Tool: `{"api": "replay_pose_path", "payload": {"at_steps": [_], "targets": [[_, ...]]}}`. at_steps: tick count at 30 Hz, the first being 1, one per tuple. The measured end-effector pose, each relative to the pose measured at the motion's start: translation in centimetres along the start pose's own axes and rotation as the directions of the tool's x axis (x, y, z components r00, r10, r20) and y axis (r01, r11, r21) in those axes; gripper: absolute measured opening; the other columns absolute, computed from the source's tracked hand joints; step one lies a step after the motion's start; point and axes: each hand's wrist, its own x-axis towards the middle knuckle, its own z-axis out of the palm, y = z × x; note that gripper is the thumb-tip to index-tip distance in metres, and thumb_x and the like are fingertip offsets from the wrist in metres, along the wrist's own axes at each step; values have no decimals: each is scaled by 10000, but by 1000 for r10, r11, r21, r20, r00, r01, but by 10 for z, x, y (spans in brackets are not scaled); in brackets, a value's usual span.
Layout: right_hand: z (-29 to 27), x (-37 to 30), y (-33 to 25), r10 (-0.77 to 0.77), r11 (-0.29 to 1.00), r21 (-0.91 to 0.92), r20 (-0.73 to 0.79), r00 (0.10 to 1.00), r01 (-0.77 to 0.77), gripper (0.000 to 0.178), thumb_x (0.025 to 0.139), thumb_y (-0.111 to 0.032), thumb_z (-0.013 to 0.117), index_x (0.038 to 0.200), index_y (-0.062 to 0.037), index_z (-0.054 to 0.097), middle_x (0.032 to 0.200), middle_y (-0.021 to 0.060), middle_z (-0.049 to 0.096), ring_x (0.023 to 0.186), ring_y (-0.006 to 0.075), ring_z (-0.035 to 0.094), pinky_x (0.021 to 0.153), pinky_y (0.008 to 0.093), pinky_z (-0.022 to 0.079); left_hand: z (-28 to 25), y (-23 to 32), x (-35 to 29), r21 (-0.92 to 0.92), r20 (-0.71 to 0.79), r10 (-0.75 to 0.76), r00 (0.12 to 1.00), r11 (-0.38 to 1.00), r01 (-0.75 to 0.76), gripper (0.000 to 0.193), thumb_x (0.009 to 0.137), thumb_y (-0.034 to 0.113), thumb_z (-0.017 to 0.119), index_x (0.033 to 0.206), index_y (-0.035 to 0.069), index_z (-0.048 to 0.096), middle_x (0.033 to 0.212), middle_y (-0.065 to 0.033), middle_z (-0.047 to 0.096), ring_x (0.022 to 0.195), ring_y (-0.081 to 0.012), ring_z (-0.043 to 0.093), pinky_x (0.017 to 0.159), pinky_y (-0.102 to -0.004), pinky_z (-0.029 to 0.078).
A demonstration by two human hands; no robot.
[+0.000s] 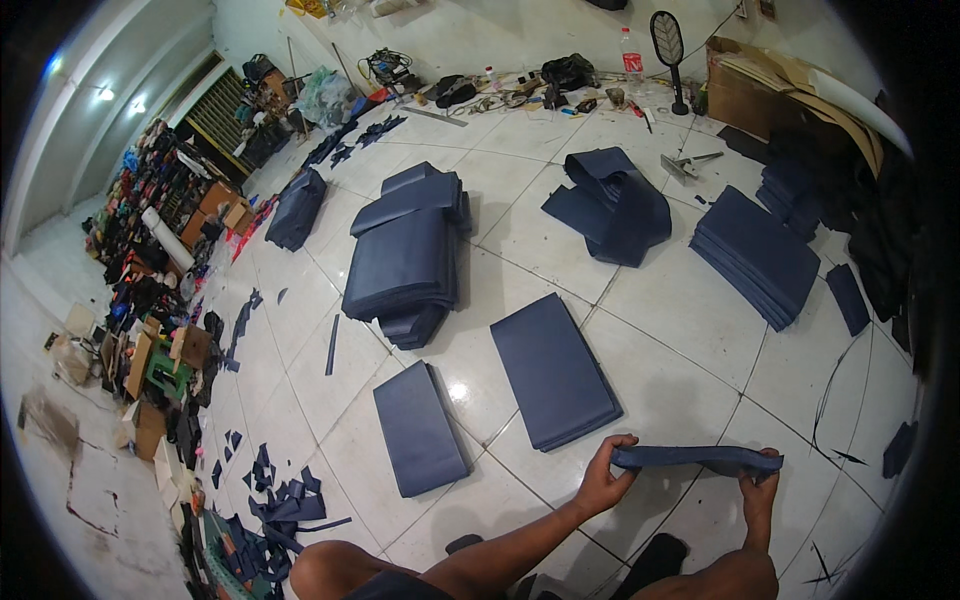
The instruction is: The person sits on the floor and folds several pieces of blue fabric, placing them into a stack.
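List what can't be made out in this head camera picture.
All in the head view:
Held blue piece: its far side, turned away from view.
Tall blue pile: its sheet count, edges too fine.
Dark cloth: its right end, lost in the fisheye's black rim.
Distant clutter: many pieces too small to identify.

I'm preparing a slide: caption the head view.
Left hand and right hand hold a long dark blue piece above white floor tiles, near rectangular dark blue stacks.

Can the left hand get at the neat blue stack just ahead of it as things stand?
Probably yes: the neat blue stack lies close by with nothing on top. But the left hand grips one end of a blue bundle, so it would likely need to let go first.
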Motion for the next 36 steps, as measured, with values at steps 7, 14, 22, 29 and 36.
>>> {"api": "replay_pose_path", "payload": {"at_steps": [7,14,22,29,36], "targets": [[-8,2,12,16,999,-43,9,1000,-15,558,764,80,675,1261,-46,454,1140,83,546,1094,194,532,1009,341,403,-4,-4,1,30,53,-30,998,999,28,375,894,19,673,1218,30,484,1252,-154,576,1231,-252,544,1065,-361,388],[-15,3,19,6,998,-62,39,999,-4,545,777,64,680,1262,-36,452,1105,80,557,1065,204,547,1000,353,417,-1,1,1,104,17,8,1000,994,-10,347,910,27,662,1214,21,494,1225,-160,607,1188,-257,583,1031,-355,426],[-13,5,32,-11,997,-76,-2,1000,11,511,808,-8,728,1261,1,490,1138,116,604,1075,218,582,975,358,450,-2,-8,-1,192,-27,-36,999,981,40,339,915,68,677,1206,13,511,1162,-163,638,1073,-245,637,932,-347,487],[13,5,-71,113,977,-199,169,979,-79,415,847,-30,691,1242,34,582,1167,144,676,1059,228,639,961,368,489,0,14,17,333,-115,-384,916,854,399,357,898,233,708,1145,16,568,926,-150,695,827,-235,676,715,-362,529],[8,19,1,406,835,-480,204,891,-270,542,827,-242,761,1251,43,582,1136,218,683,1045,297,665,937,389,508,-6,-63,-3,193,-85,-683,726,703,684,463,817,217,713,1153,-70,574,1062,-210,684,964,-284,673,864,-375,520]]}}
